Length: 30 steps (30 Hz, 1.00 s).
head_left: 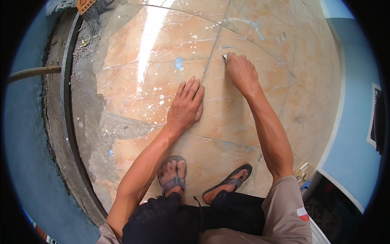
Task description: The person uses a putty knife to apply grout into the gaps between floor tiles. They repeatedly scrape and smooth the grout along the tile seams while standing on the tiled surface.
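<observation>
My left hand (185, 105) lies flat on the tiled floor (219, 105), fingers stretched out and with nothing in them. Farther out and to the right, my right hand (241, 73) is closed, low over the tiles. From its fingertips pokes a small silvery metal piece (224, 57); the rest of it is hidden in the grip. White paint drops (161, 97) speckle the tiles left of my left hand. A light blue paint patch (178, 64) sits beyond that hand, and a thin blue smear (227, 46) lies just past the metal piece.
At the left, a dark raised edging (67, 93) runs beside rough grey cement (83, 118) and a blue wall (28, 105). A broom head (91, 12) rests at the far left. My sandalled feet (172, 175) are near; a blue wall (355, 97) rises at the right.
</observation>
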{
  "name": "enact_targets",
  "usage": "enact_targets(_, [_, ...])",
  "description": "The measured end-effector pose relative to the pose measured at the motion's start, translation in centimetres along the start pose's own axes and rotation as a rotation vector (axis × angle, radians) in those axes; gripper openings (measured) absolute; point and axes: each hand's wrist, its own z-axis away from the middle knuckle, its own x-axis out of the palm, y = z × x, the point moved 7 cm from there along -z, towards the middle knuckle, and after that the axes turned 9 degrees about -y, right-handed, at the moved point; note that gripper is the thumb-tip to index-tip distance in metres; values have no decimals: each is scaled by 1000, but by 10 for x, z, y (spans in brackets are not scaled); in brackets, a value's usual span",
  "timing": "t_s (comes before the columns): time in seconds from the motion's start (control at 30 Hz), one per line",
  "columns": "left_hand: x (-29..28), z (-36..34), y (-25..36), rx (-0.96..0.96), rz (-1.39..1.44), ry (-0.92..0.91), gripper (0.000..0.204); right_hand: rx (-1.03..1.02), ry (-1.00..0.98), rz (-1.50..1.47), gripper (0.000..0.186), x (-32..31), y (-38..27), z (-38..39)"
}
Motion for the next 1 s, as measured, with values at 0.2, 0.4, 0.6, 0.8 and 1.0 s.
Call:
enact_targets(0.2, [1,1,0,2,21,4,51,6,-22,-17,29,-4,2,-1])
enact_targets(0.4, [1,-6,-1,11,10,6,50,20,-66,67,30,-15,6,-24])
enact_targets(0.6, [0,-2,-5,-3,10,1,49,67,-25,-38,32,3,1,2])
enact_targets(0.8, [-3,-10,1,18,32,18,50,92,-32,-9,33,-18,13,-48])
enact_targets(1.0, [-2,-3,-5,-5,17,-4,50,22,33,-66,30,-7,-8,-11])
